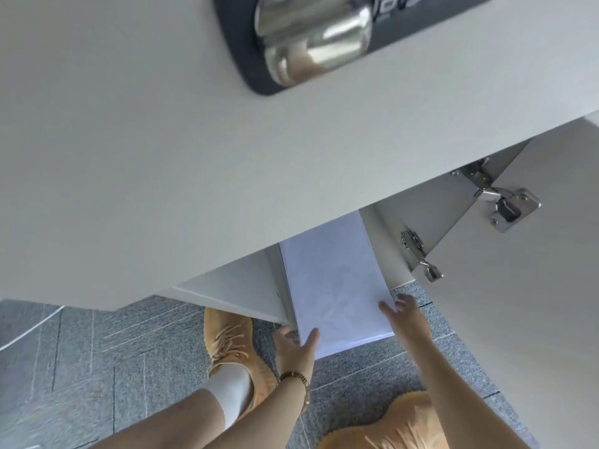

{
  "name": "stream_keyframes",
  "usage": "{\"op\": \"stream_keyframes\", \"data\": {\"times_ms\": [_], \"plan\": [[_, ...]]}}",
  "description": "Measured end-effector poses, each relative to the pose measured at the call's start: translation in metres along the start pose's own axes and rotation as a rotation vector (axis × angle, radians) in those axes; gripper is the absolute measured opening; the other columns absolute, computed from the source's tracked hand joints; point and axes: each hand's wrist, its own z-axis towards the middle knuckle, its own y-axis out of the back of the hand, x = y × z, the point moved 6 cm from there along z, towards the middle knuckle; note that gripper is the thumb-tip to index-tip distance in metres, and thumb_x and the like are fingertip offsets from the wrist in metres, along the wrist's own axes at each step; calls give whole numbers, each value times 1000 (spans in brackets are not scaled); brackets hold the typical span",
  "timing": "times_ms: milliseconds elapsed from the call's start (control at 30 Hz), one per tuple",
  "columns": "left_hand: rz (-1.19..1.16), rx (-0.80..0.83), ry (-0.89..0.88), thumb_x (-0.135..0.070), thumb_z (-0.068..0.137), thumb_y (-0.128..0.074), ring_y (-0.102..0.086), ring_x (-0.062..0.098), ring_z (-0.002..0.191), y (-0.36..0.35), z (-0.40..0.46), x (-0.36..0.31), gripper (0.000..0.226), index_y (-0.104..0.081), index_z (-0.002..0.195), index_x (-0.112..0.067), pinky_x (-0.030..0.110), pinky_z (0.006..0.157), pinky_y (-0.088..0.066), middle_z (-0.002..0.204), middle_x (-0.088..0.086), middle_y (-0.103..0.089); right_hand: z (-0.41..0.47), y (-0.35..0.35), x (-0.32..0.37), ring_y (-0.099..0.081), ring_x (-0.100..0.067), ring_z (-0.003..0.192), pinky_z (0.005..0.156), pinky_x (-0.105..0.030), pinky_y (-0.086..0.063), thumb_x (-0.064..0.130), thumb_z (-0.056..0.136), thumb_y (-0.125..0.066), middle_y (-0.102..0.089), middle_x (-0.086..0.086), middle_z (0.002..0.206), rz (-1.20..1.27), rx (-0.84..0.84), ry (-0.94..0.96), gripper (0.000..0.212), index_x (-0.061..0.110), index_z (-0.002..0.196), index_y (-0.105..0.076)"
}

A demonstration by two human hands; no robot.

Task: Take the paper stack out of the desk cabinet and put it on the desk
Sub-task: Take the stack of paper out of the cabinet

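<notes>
1. On the left, the desk [162, 157] top fills most of the view. It is bare near its edge, so there is place for the paper. A dark pad with a shiny metal object [311, 43] lies far on it.
2. Your left hand [296, 346] grips the near left corner of the paper stack [334, 286]. The thumb lies on top of the sheets, the other fingers are spread and go under the edge.
3. The paper stack is in the middle, half out of the desk cabinet [233, 283]. Its far part is hidden under the desk edge.
4. Your right hand [405, 315] holds the near right side of the stack, fingers slightly spread; I cannot tell how far they go under.
5. On the right, the cabinet door [534, 303] stands open on its hinges [505, 205].
6. I judge the task about half done: pulling out is in progress; lifting and putting on the desk remain.
</notes>
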Motion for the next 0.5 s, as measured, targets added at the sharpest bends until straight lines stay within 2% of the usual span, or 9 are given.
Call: {"op": "stream_keyframes", "data": {"times_ms": [67, 167, 267, 367, 433, 500], "plan": [[-58, 5, 87, -41, 71, -83, -62, 42, 108, -3, 10, 4, 71, -42, 123, -14, 46, 84, -54, 120, 20, -58, 6, -5, 5, -58, -32, 128, 104, -44, -45, 39, 94, -62, -59, -12, 142, -4, 65, 1, 62, 9, 145, -45], [-130, 18, 120, -39, 70, -85, -60, 36, 111, -8, 21, 0, 75, -47, 125, -4, 43, 93, -52, 121, 17, -58, 10, -12, 9, -64, -29, 110, 94, -41, -52, 36, 95, -62, -68, -10, 126, -46, 128, 31, 52, 7, 136, -54], [-89, 57, 135, -38, 73, -83, -57, 31, 120, -11, 24, -7, 78, -49, 133, 0, 41, 102, -46, 133, 12, -58, 7, -11, 8, -60, -24, 97, 84, -34, -46, 24, 94, -66, -69, -13, 124, 10, 128, 11, 44, 3, 132, -57], [-120, 190, 189, -22, 78, -81, -54, 20, 106, -15, 20, -8, 59, -57, 128, -3, 34, 100, -40, 130, 7, -63, -3, -6, -2, -60, -25, 98, 86, -36, -46, 18, 92, -69, -68, -15, 124, 67, 171, -59, 44, 2, 131, -56], [-149, 293, 226, -12, 81, -78, -50, 14, 105, -17, 6, -10, 50, -60, 127, -6, 33, 101, -34, 119, -1, -65, -15, 0, -7, -60, -28, 102, 86, -39, -46, 16, 92, -69, -66, -15, 123, 81, 211, -105, 42, 3, 130, -55], [-132, 321, 182, -7, 84, -75, -54, 16, 108, -10, -11, -16, 43, -62, 125, -8, 30, 96, -34, 110, -2, -65, -32, 8, -7, -61, -30, 104, 87, -41, -46, 13, 92, -68, -65, -15, 121, 98, 222, -128, 39, 5, 127, -53]]}}
